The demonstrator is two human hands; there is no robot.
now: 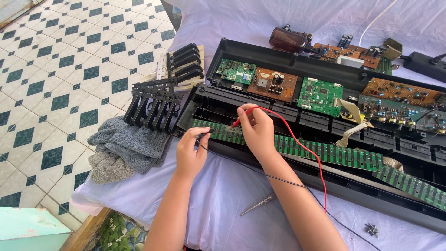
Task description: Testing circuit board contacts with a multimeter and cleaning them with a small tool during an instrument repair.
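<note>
Between the two hands, on the long green contact strip [302,151] of an opened keyboard case [278,58], both meter probes meet the board. Right hand [256,131] pinches the red probe [237,122], tip down on the strip's near-left end; red lead [312,158] loops off over the wrist. Left hand [190,151] is closed round the black probe [200,137], just beside the right hand, its black lead [260,173] trailing back under the right forearm.

To do this well, I'd say: keep tips steady on bare pads, one pad each, no bridging neighbours; rest wrists on the case edge; keep leads off the boards behind.

Count, approx.:
- probes: 2 (1 red, 1 black)
- green boards beyond the hands, in the case: 2, plus 1 brown board [272,84] btwn them
- more boards far right of the right hand: several, can't count exactly
- black key sets [155,109] left of the left hand: 2 clusters
- grey towel [125,146]: 1, just left of the left hand
- screwdriver [258,204]: 1, near the right forearm
- loose screws [371,229]: small pile, no. unclear
</note>
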